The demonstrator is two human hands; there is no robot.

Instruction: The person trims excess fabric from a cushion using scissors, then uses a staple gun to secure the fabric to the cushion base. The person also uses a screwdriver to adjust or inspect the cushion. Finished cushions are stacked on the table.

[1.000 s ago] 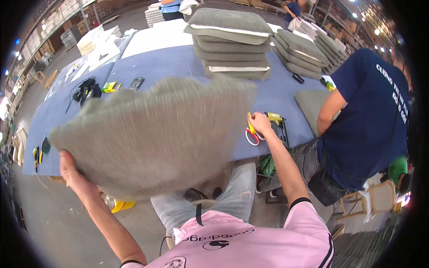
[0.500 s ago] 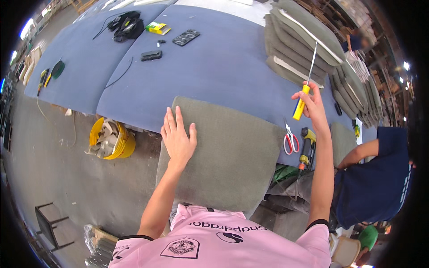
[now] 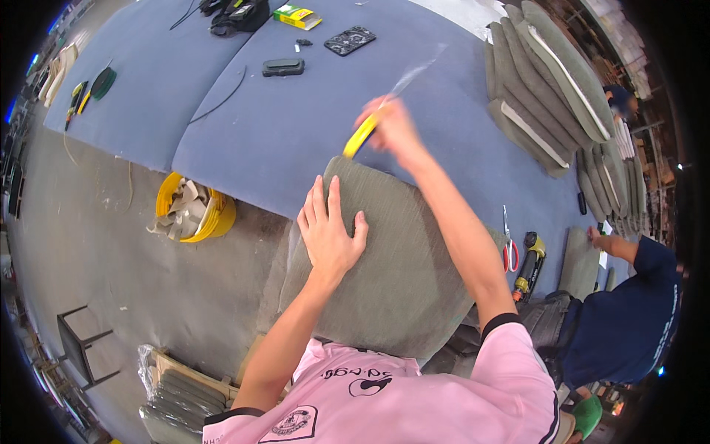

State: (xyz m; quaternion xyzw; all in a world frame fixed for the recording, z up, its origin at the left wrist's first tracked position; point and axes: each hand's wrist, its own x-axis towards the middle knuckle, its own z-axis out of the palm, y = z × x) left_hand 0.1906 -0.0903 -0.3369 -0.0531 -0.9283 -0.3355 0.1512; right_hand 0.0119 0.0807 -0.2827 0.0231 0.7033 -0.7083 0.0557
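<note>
My left hand (image 3: pixel 330 237) rests flat on a grey-green upholstered cushion (image 3: pixel 403 259), fingers spread and pointing away from me. The cushion lies at the near edge of the blue-covered table, against my body. A screwdriver (image 3: pixel 362 136) with a yellow and dark-blue handle is gripped in my right hand (image 3: pixel 396 133), which is smeared by motion. The handle's butt end is at the cushion's far left corner; whether it touches cannot be told. Its blurred metal shaft points away to the upper right.
Red-handled scissors (image 3: pixel 510 255) and a yellow-black power tool (image 3: pixel 529 266) lie right of the cushion. Stacked cushions (image 3: pixel 543 89) stand at the far right. A phone (image 3: pixel 350 41) and black case (image 3: pixel 283 67) lie farther back. A yellow bucket (image 3: pixel 222 214) holds scraps; a co-worker (image 3: pixel 621 311) is at right.
My right hand has swung left and down with the screwdriver, from beside the stack to the cushion's far corner. My left hand stays on the cushion. The view has shifted.
</note>
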